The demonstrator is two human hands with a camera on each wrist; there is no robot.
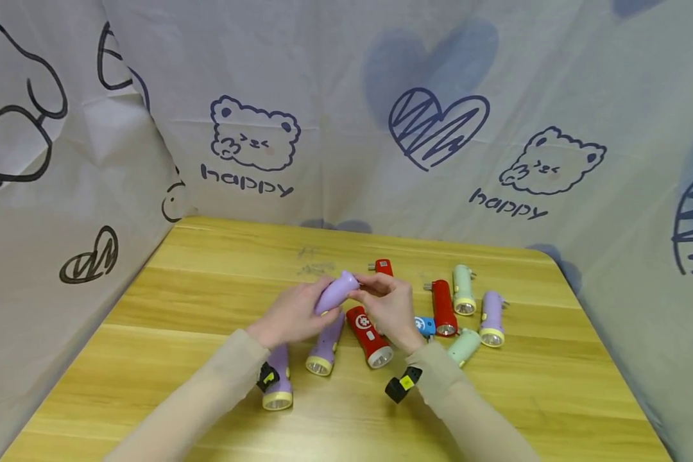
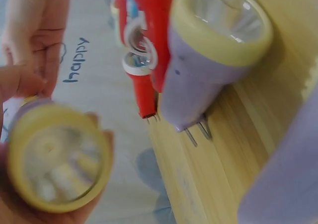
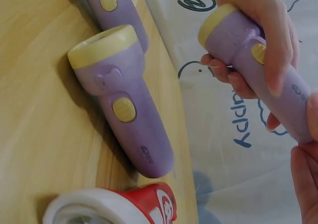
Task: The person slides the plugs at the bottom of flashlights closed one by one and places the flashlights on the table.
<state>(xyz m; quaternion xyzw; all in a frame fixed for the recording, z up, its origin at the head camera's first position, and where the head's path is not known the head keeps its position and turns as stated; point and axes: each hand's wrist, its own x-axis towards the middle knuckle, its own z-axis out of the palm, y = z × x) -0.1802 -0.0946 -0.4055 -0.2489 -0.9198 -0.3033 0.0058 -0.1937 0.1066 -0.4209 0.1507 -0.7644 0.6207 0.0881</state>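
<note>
A purple flashlight (image 1: 336,292) with a yellow head is held above the table, tilted. My left hand (image 1: 291,313) grips it round the body, fingers wrapped near its yellow switch in the right wrist view. At the tail end, my right hand (image 1: 393,308) pinches with thumb and fingertips; what exactly lies between them is hidden. The left wrist view looks into the lens of the held flashlight (image 2: 58,159). Below the hands lie another purple flashlight (image 1: 321,353) and a red flashlight (image 1: 369,337) with a white head. One more purple flashlight (image 1: 278,385) lies beneath the left wrist.
To the right lie a red flashlight (image 1: 443,308), two mint ones, a purple flashlight (image 1: 491,317) and a partly hidden blue flashlight (image 1: 423,325). Metal prongs stick out of several tails. Behind the right hand is a red flashlight (image 1: 384,266). Printed cloth surrounds the wooden table (image 1: 219,256).
</note>
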